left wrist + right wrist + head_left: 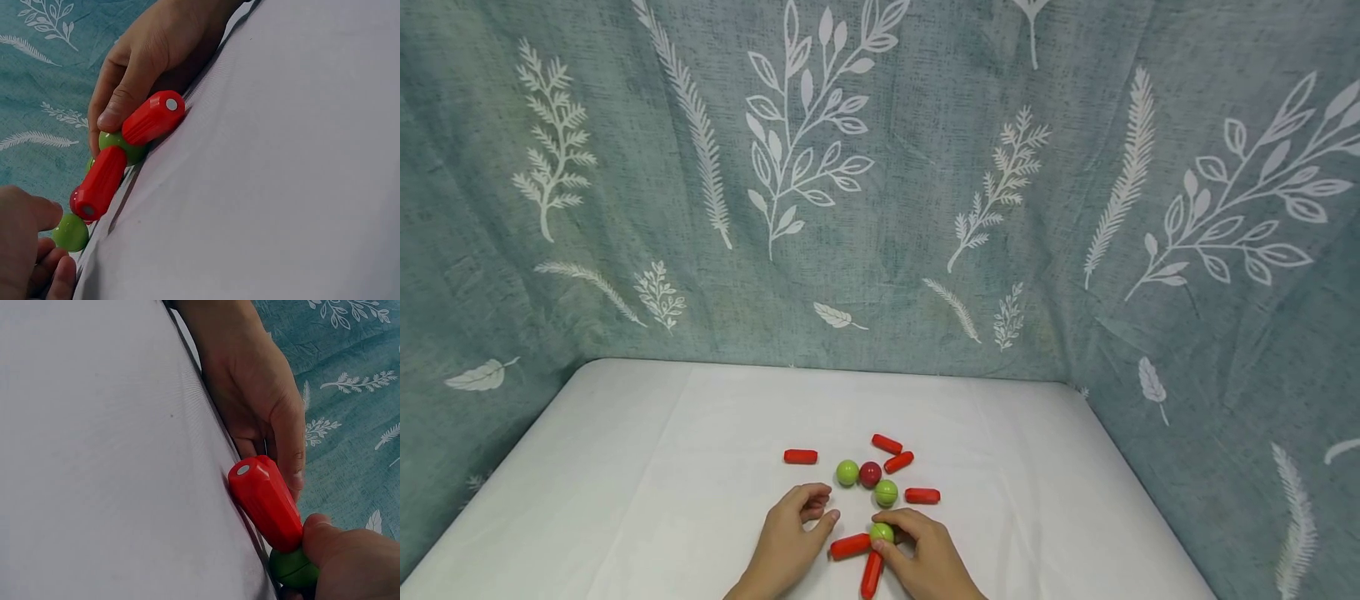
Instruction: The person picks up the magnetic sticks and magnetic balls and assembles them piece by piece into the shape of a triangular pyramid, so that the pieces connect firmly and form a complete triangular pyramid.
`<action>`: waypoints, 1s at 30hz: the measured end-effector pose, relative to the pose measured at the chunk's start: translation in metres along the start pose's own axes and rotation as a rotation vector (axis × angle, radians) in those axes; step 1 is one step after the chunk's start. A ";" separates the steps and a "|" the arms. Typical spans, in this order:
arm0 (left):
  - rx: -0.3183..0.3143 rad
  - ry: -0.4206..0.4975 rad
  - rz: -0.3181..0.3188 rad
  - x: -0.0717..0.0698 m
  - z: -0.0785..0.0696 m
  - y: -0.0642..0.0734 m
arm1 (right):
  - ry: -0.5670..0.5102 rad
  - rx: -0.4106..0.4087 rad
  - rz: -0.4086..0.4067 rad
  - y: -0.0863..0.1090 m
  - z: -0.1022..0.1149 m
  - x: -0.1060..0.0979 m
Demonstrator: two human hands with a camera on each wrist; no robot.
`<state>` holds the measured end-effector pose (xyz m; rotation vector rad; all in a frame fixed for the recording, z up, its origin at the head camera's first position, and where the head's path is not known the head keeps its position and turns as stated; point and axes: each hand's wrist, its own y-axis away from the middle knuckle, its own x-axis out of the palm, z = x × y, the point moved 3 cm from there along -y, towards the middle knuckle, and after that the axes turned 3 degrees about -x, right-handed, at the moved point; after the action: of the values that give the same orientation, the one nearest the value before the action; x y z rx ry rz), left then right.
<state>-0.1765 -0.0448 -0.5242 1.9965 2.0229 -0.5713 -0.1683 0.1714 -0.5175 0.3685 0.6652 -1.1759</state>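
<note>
Nearest rod: a red rod (871,577) points toward the near edge of the view, its far end against the held green ball; a pale disc shows on its free end in the left wrist view.
Right hand: the right hand (925,552) pinches the held green ball (882,532) between thumb and fingers, low on the tabletop (700,475).
Side rod: a second red rod (849,547) runs leftward from the same ball, touching it, at an angle to the first.
Left hand: the left hand (792,527) is apart from the right, fingers loosely bent with nothing in them, thumb near the side rod.
Loose balls: beyond the hands, a green ball (886,493), then a dark red ball (870,475) and another green ball (847,473) to its left, close together.
Loose rods: one (922,496) right of the nearer loose green ball; one (801,457) off to the left; two (898,462) (887,443) farther back, ends close, contact unclear.
Backdrop: blue-green cloth (917,317) with white leaf prints, behind the white tabletop.
</note>
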 end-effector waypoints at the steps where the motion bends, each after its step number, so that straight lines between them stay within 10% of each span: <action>1: 0.000 0.000 0.001 0.000 0.000 -0.001 | 0.002 0.000 -0.001 0.000 0.000 0.000; 30: 0.028 -0.086 -0.023 0.006 -0.001 -0.031 | -0.076 0.002 0.014 0.002 0.002 -0.003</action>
<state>-0.2078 -0.0387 -0.5221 1.9315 2.0001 -0.6829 -0.1662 0.1734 -0.5140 0.3278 0.5953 -1.1718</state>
